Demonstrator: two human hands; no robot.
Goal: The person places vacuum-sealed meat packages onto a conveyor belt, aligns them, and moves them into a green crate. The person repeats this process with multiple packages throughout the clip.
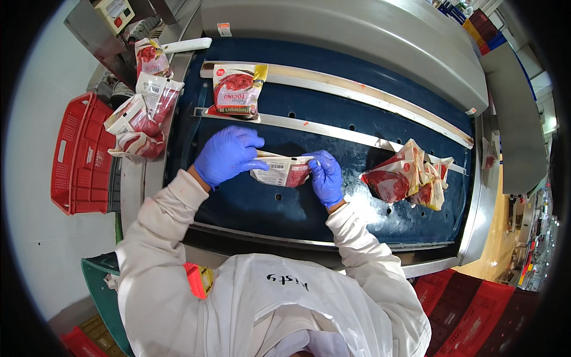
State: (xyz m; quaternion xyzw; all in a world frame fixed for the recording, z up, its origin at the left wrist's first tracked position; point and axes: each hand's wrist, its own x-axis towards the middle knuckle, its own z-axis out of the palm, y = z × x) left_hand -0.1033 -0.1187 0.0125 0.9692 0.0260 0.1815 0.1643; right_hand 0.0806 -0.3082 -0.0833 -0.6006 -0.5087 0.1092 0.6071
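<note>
A white and red meat pouch (276, 174), printed side with a barcode showing, is held up over the dark blue bed of the machine. My right hand (326, 177), in a blue glove, pinches its right end. At the other end, my left hand (229, 156), gloved alike, grips the upper left corner with the thumb side, its other fingers curled above. Beyond my left hand, another pouch (237, 92) lies face up across a metal bar. Several more pouches (395, 175) lie piled on the bed to the right of my right hand.
Several pouches (143, 116) rest on the left metal ledge, beside a red crate (80, 156). Two raised bars, one being the far bar (351, 92), cross the bed. A large steel lid (357, 30) rises behind it. Red crates (470, 312) stand at the lower right.
</note>
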